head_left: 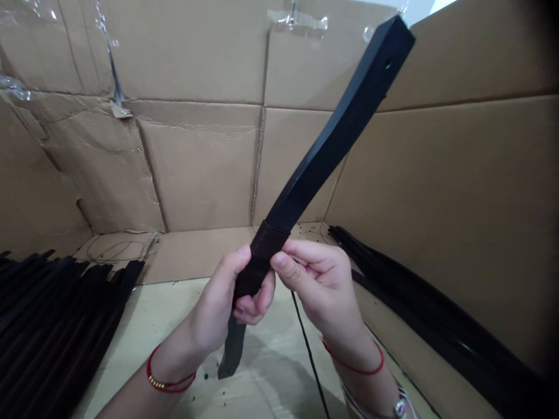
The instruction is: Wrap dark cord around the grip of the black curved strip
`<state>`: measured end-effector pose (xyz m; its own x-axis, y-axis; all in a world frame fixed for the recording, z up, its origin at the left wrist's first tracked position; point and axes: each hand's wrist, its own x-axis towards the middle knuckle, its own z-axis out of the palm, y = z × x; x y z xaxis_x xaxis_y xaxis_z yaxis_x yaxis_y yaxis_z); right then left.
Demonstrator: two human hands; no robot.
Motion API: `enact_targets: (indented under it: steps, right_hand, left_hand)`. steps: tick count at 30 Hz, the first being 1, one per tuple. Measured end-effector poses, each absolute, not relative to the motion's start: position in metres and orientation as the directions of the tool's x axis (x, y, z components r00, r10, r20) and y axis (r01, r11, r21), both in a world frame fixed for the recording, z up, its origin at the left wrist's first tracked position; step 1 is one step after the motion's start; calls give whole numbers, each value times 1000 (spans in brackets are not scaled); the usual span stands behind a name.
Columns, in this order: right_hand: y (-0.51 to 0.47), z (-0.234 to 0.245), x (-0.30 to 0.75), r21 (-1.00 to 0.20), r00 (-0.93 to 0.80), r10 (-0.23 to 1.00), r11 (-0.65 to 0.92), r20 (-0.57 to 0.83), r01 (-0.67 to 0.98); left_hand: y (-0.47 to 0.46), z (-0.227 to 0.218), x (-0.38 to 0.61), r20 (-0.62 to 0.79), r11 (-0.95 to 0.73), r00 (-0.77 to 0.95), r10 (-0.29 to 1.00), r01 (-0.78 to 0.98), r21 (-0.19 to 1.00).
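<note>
A long, slightly bent black bar [332, 145] slants from lower middle to upper right, with a small hole near its upper end. Around its middle is a dark brown wrapping [269, 238] of close turns. My left hand [218, 299] is closed round the bar just below this wrapping, thumb on top. Beside the wrapping's right edge, my right hand [321, 285] pinches with thumb and forefinger. A thin dark cord [309, 346] hangs down from beneath the right hand; the pinch partly hides where it meets the bar.
Cardboard walls [201, 163] enclose the back and sides. Many dark bars [56, 314] lie in a pile at left. Long black strands [419, 302] lie along the right wall. The pale tabletop [174, 326] has small dark specks, and loose thin strands [117, 250] lie at the back left.
</note>
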<state>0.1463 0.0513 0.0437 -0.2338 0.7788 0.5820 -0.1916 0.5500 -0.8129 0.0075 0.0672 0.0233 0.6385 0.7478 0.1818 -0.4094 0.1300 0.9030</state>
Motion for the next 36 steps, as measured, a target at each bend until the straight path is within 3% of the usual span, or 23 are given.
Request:
enact_targets:
  steps: [7, 10, 13, 15, 17, 25, 28, 31, 33, 36]
  right_hand:
    - [47, 50, 150, -752, -215, 739, 659, 639, 29]
    - [43, 49, 144, -753, -88, 754, 656, 651, 51]
    - [43, 50, 140, -736, 27, 738, 669, 674, 101]
    - [46, 51, 140, -749, -30, 753, 657, 658, 83]
    - [49, 52, 143, -772, -109, 770, 635, 629, 30]
    - [61, 42, 147, -863, -136, 858, 467, 495, -195]
    - [61, 41, 146, -869, -206, 852, 432, 481, -242]
    - [59, 42, 143, -868, -249, 837, 431, 487, -248]
    - [58, 43, 139, -862, -152, 856, 459, 493, -212]
    - [58, 44, 137, -862, 5, 870, 489, 493, -131]
  left_hand:
    - [63, 22, 13, 173, 131, 622, 764, -412, 902]
    - [62, 23, 13, 186, 87, 612, 769, -388, 917]
    - [61, 27, 10, 250, -129, 456, 854, -280, 951]
    - [60, 30, 7, 331, -290, 302, 894, -173, 941]
    - [60, 33, 4, 353, -330, 241, 904, -133, 935]
    - [64, 35, 1, 197, 33, 451, 870, -452, 891]
    - [70, 29, 3, 213, 262, 672, 709, -532, 805]
    - [76, 24, 5, 241, 449, 823, 514, -498, 742]
    - [79, 21, 6, 151, 385, 808, 569, -424, 819]
    - [78, 22, 7, 119, 84, 589, 799, -305, 949]
